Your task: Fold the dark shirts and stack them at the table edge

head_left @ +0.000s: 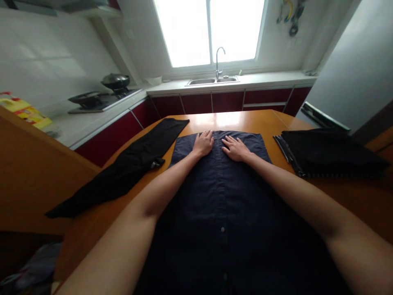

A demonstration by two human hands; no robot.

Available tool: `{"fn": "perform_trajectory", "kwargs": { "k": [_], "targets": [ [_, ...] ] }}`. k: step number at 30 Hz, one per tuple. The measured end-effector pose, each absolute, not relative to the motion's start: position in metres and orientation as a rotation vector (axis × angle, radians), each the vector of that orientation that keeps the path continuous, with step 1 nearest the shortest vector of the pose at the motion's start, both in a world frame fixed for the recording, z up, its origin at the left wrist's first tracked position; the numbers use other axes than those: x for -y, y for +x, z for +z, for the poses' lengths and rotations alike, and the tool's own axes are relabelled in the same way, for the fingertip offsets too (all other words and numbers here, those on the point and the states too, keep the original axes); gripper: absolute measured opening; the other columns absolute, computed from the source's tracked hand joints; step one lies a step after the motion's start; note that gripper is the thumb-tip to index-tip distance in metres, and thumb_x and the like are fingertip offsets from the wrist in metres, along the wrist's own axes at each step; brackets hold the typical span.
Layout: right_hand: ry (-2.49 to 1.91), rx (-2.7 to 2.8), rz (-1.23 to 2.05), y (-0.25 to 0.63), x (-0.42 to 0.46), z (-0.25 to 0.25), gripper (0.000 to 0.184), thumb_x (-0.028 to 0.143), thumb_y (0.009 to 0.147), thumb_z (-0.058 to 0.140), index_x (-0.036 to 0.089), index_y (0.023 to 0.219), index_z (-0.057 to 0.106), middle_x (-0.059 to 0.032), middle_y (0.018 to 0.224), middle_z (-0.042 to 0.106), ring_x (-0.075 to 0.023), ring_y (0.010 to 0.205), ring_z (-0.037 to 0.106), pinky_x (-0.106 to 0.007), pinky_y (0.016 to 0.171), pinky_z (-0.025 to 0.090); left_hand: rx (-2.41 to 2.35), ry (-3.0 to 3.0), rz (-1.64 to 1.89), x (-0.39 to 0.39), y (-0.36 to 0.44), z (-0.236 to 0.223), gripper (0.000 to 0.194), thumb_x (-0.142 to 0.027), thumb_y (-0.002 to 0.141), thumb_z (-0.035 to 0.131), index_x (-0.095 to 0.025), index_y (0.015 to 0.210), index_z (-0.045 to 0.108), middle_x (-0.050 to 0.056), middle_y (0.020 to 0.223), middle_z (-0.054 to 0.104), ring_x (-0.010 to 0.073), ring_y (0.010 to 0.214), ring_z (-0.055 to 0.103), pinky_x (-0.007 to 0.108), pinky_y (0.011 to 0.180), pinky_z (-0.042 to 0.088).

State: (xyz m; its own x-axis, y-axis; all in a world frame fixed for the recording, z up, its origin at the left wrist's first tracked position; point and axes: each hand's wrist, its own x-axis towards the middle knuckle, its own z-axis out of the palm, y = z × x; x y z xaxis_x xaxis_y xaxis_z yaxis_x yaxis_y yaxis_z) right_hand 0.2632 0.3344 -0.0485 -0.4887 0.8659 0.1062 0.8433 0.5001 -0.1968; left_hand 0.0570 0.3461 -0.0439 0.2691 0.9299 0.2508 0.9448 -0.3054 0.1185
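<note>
A dark navy button-front garment (215,188), which looks like a shirt, lies spread on the wooden table (251,119). Its button strip runs down the middle, and one small button shows. My left hand (203,144) rests on the cloth near the far edge, just left of the strip, fingers stretched out. On the other side of the strip, my right hand (236,148) presses flat with its fingers spread. Neither hand holds anything. The near part of the garment is dark and its edge is hard to make out.
A folded black garment (129,164) lies on the table's left. At the right sits a stack of black cloth (331,153), partly with shiny plastic. Beyond are a sink (211,81), a gas stove (106,102) with a wok (116,81), and a large grey appliance (346,69).
</note>
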Motion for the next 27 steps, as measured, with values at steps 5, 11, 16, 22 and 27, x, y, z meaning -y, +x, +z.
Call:
{"fn": "perform_trajectory", "kwargs": {
  "k": [5, 11, 16, 22, 27],
  "targets": [
    [-1.466, 2.543, 0.163, 0.262, -0.334, -0.051, 0.059, 0.041, 0.104, 0.031, 0.016, 0.157, 0.036, -0.0122, 0.167, 0.024, -0.0270, 0.154, 0.021, -0.054, 0.123, 0.016, 1.879, -2.545, -0.250, -0.315, 0.014, -0.048, 0.059, -0.054, 0.105, 0.024, -0.029, 0.158, 0.033, 0.004, 0.167, 0.027, 0.0273, 0.155, 0.020, 0.057, 0.123, 0.016],
    [-1.470, 2.533, 0.179, 0.263, -0.335, -0.052, 0.059, 0.040, 0.103, 0.031, 0.017, 0.157, 0.037, -0.0115, 0.167, 0.025, -0.0263, 0.154, 0.022, -0.053, 0.123, 0.017, 2.235, -2.308, -0.047, -0.345, -0.048, -0.034, 0.065, -0.052, 0.105, 0.019, -0.021, 0.161, 0.026, 0.011, 0.169, 0.019, 0.0284, 0.155, 0.018, 0.054, 0.123, 0.014],
    [-1.482, 2.523, 0.167, 0.261, -0.332, -0.049, 0.058, 0.039, 0.103, 0.032, 0.018, 0.156, 0.039, -0.0104, 0.166, 0.028, -0.0255, 0.153, 0.024, -0.051, 0.122, 0.019, 2.107, -2.395, -0.026, -0.330, -0.014, -0.028, 0.066, -0.050, 0.105, 0.017, -0.016, 0.162, 0.024, 0.013, 0.169, 0.016, 0.0294, 0.156, 0.012, 0.058, 0.123, 0.010],
    [-1.599, 2.374, -0.145, 0.253, -0.302, -0.036, 0.050, 0.023, 0.101, 0.030, 0.006, 0.144, 0.051, -0.0233, 0.153, 0.046, -0.0315, 0.146, 0.034, -0.051, 0.118, 0.021, 1.957, -2.603, -0.011, -0.280, 0.029, -0.042, 0.071, -0.064, 0.101, 0.018, -0.028, 0.162, 0.020, 0.004, 0.170, 0.013, 0.0313, 0.157, 0.007, 0.065, 0.121, 0.009],
    [-1.765, 2.281, -0.109, 0.261, -0.265, -0.027, 0.049, 0.012, 0.098, 0.024, 0.007, 0.135, 0.056, -0.0255, 0.142, 0.055, -0.0309, 0.133, 0.048, -0.047, 0.109, 0.034, 2.288, -2.236, -0.100, -0.266, 0.000, -0.020, 0.066, -0.046, 0.105, 0.017, -0.010, 0.159, 0.030, 0.020, 0.166, 0.022, 0.0372, 0.154, 0.018, 0.063, 0.120, 0.018]
  ]
}}
